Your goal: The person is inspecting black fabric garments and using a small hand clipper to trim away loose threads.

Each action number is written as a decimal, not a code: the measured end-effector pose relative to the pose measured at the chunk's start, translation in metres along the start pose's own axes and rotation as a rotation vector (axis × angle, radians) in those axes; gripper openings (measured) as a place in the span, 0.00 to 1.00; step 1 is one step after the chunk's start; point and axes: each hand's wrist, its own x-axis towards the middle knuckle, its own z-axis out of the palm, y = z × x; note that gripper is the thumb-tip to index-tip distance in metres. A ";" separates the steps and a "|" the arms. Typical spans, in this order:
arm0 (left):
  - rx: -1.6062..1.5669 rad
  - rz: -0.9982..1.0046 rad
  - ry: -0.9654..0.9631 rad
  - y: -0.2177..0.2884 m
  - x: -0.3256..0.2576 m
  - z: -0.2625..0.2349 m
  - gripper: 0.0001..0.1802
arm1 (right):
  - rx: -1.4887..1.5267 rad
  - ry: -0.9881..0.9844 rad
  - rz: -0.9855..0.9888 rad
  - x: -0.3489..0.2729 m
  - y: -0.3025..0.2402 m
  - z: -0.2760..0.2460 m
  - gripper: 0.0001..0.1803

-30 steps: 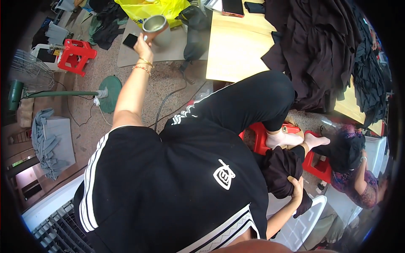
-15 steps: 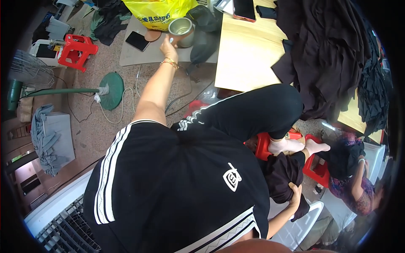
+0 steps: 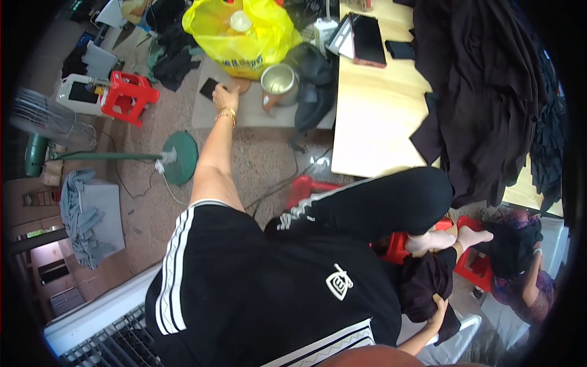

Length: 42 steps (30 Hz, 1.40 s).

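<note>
My left hand [image 3: 225, 98] reaches over the small grey table, fingers apart, between a dark phone [image 3: 209, 88] and a flat brown round piece [image 3: 241, 85]. Whether the fingertips touch either one is hard to see. To their right stands a mug [image 3: 279, 84] with a pale inside and a brown handle, untouched. At the lower right, my right hand [image 3: 438, 311] is closed on a bunched dark brown cloth [image 3: 422, 287] beside my leg.
A yellow plastic bag [image 3: 244, 40] and a black bag [image 3: 313, 92] flank the mug. Dark cloth [image 3: 477, 92] covers much of the wooden table [image 3: 373, 116]. A green fan base [image 3: 180, 158] and red stool [image 3: 130, 98] stand left. Another person's arm [image 3: 533, 281] handles black cloth.
My left hand has let go of the mug and moved left to the phone and brown round piece. My right hand keeps its hold on the cloth. The whole view has shifted.
</note>
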 end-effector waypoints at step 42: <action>0.062 0.761 -0.264 0.129 -0.067 -0.049 0.45 | -0.356 -0.200 0.008 0.003 -0.027 0.027 0.34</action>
